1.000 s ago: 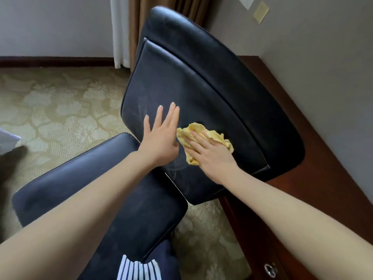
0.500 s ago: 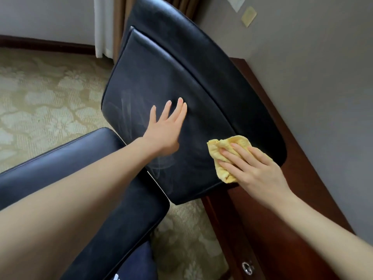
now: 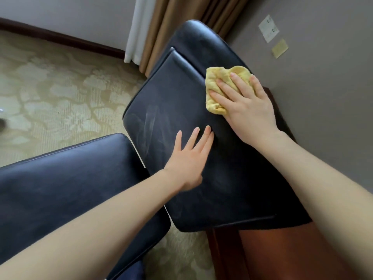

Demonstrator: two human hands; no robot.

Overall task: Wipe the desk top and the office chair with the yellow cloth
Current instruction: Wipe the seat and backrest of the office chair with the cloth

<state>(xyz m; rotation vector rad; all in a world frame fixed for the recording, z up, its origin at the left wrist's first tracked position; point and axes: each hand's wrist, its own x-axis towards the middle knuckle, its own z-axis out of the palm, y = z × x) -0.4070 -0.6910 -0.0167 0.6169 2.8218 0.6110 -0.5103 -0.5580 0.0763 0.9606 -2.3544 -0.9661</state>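
We are pressing the yellow cloth (image 3: 217, 81) under our flat, straight-fingered right hand (image 3: 249, 112) at the one-o'clock end of the chair back (image 3: 173, 93); its length is running toward seven o'clock (our left hand (image 3: 189, 160), flat and empty, is bracing there).

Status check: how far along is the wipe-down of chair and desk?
Looks done: wipe streaks mark the backrest on its lower left. In hand: the right hand presses the yellow cloth flat near the upper right edge, while the left hand braces flat on the backrest. Left: the seat shows no clear streaks, and the desk cannot be judged.
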